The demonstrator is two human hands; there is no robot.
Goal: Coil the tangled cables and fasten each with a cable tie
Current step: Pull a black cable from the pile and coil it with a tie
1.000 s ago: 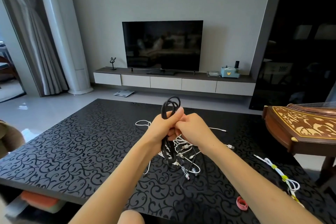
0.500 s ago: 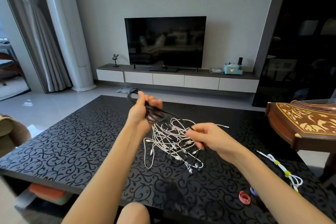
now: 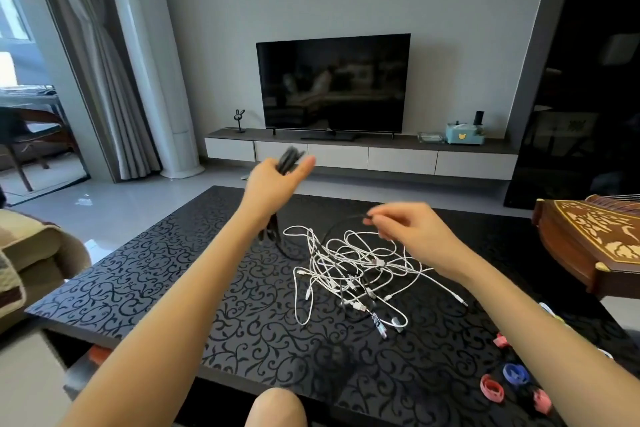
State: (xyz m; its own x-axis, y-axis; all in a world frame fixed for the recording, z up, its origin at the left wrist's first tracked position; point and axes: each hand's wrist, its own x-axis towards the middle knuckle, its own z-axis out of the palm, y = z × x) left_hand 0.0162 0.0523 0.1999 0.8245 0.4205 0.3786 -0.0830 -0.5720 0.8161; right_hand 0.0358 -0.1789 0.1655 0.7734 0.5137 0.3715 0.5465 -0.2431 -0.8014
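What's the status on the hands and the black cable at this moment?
Left hand shut on black cable coil, raised. Right hand pinching its free end. White cable tangle under it on table, no tie on.

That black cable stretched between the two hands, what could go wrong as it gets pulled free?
1. The black cable loops down beside the white cable tangle; if it is caught, pulling may drag the pile or tighten knots.
2. The left hand holds the coil with its fingers partly open, so loops might slip out.
3. The right hand only pinches the end; it could slide free.
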